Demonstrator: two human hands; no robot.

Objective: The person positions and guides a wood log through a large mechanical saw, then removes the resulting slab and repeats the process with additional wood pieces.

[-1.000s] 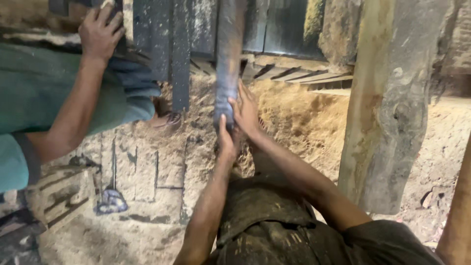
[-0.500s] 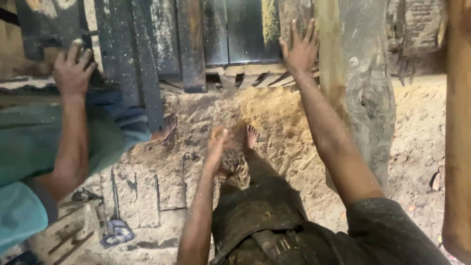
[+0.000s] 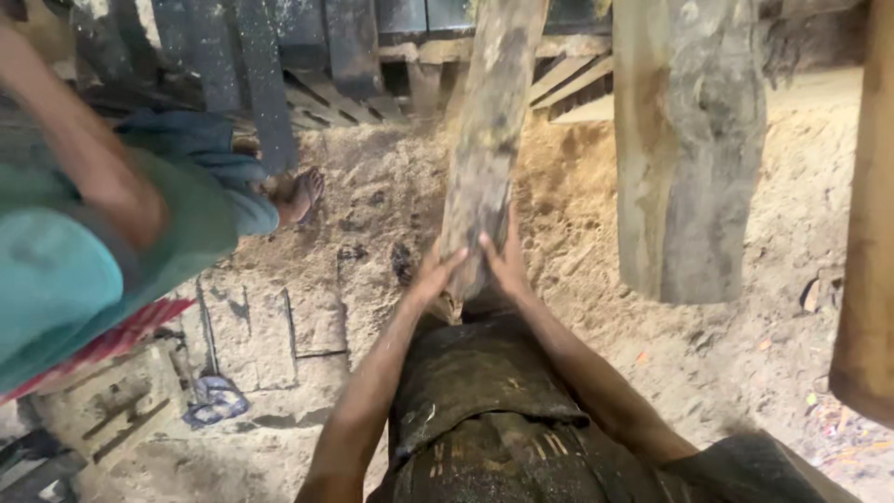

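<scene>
A rough, grey-brown wooden plank (image 3: pixel 489 140) stands nearly upright at the centre, its lower end at the person's lap and its top leaning away past the upper edge of view. The left hand (image 3: pixel 436 273) and right hand (image 3: pixel 507 261) clasp that lower end from either side, palms pressed to the wood with fingers extended. To the right, a thick weathered post (image 3: pixel 689 149) stands apart, with a strip of loose, granular sawdust floor (image 3: pixel 577 233) between them. To the left lies open sawdust, then a co-worker's bare foot (image 3: pixel 300 194) and teal garment (image 3: pixel 84 270).
</scene>
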